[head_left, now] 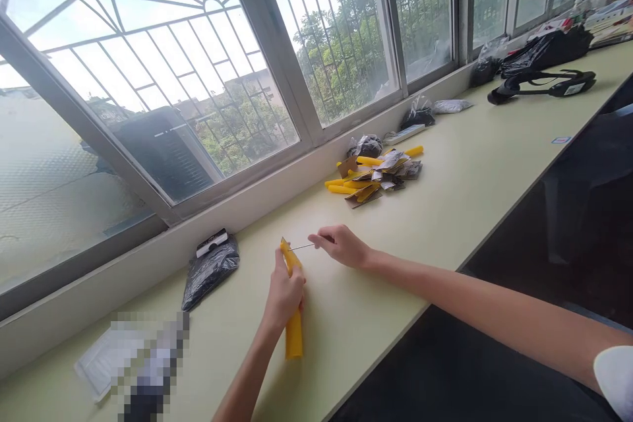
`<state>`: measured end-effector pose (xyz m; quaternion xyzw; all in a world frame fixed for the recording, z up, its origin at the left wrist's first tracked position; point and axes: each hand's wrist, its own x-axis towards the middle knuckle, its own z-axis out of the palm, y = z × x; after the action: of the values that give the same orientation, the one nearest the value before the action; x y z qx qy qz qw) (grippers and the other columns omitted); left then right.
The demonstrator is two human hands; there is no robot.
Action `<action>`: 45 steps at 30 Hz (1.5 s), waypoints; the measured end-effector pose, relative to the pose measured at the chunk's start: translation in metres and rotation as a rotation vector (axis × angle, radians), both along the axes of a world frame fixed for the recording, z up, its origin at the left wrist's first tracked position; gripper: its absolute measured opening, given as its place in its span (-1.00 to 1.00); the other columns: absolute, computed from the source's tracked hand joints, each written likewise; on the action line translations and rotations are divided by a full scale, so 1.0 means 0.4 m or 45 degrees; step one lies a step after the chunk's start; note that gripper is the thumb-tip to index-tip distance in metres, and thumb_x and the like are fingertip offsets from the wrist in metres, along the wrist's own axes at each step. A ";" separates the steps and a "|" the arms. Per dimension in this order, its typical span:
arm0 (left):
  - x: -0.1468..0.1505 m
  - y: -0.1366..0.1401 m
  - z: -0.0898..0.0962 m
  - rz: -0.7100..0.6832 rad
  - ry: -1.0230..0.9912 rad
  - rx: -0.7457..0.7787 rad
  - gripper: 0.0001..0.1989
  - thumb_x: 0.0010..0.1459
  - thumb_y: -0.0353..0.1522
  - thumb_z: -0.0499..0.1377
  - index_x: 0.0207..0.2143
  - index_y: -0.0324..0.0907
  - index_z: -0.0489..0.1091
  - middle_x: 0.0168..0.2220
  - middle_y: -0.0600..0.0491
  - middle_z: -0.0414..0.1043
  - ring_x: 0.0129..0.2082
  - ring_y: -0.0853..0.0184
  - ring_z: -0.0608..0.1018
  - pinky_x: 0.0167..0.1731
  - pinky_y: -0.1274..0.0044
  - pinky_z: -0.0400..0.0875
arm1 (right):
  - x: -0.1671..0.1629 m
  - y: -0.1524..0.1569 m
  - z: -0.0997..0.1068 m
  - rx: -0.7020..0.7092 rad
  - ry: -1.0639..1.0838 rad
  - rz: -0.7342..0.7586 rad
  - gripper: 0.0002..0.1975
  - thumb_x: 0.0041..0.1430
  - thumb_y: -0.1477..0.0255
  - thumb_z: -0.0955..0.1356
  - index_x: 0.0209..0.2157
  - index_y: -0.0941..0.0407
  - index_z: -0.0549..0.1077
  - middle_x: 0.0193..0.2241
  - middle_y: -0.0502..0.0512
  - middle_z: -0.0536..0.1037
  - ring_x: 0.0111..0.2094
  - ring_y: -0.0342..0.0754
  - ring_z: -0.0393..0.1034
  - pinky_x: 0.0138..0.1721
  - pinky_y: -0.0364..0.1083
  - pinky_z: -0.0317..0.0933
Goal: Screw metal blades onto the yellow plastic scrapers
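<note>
My left hand is wrapped around a yellow-handled tool that looks like a utility knife. A small metal tip shows at its upper end, and its wide butt end points toward me. My right hand is closed on what looks like a screwdriver. Only the thin metal shaft shows; the handle is hidden in my fingers. The shaft reaches left to the yellow tool just below its tip, and I cannot tell whether it sits in a screw there. Both hands are just above the pale green table.
Beyond my hands lies a pile of yellow-handled tools with cardboard pieces. A black plastic-wrapped packet is at the left by the window sill. Wrapped bundles and a black strapped headset lie farther along. The table's front edge runs diagonally.
</note>
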<state>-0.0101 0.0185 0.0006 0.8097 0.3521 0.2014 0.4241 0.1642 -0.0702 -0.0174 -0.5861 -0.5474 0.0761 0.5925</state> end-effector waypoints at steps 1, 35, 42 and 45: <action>0.000 -0.001 0.000 -0.001 0.001 0.003 -0.47 0.28 -0.36 0.00 0.29 -0.06 0.01 -0.43 0.15 0.32 -0.73 0.52 0.29 -0.75 0.69 0.23 | -0.001 -0.002 0.002 -0.024 -0.007 -0.009 -0.62 0.33 0.17 0.34 -0.46 0.14 0.51 -0.64 -0.08 0.34 -0.56 -0.17 0.18 -0.44 -0.13 0.12; 0.006 -0.022 0.011 0.085 -0.015 -0.026 -0.47 0.31 -0.33 0.00 0.28 -0.08 -0.08 -0.43 0.14 0.32 -0.71 0.45 0.36 -0.74 0.62 0.29 | -0.004 -0.005 0.006 -0.095 0.072 0.076 -0.64 0.18 0.11 0.43 -0.43 0.13 0.49 -0.66 -0.14 0.28 -0.59 -0.20 0.11 -0.51 -0.16 0.01; 0.011 -0.033 0.020 0.112 0.007 -0.032 -0.49 0.33 -0.30 0.01 0.26 -0.09 -0.11 -0.40 0.13 0.33 -0.71 0.47 0.34 -0.74 0.62 0.29 | -0.006 -0.009 0.022 -0.038 0.058 0.023 -0.53 0.30 0.10 0.32 -0.54 0.14 0.48 -0.69 -0.09 0.25 -0.59 -0.18 0.08 -0.51 -0.13 -0.04; 0.010 -0.029 0.015 0.112 0.005 -0.026 -0.50 0.33 -0.29 0.01 0.25 -0.07 -0.09 -0.39 0.12 0.33 -0.70 0.46 0.35 -0.74 0.63 0.28 | -0.007 -0.011 0.022 -0.035 0.055 0.038 -0.52 0.28 0.07 0.32 -0.54 0.14 0.49 -0.69 -0.10 0.24 -0.58 -0.18 0.07 -0.50 -0.13 -0.04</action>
<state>-0.0060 0.0070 0.0068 0.7894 0.3903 0.2145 0.4225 0.1613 -0.0744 -0.0085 -0.5842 -0.5420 0.1051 0.5949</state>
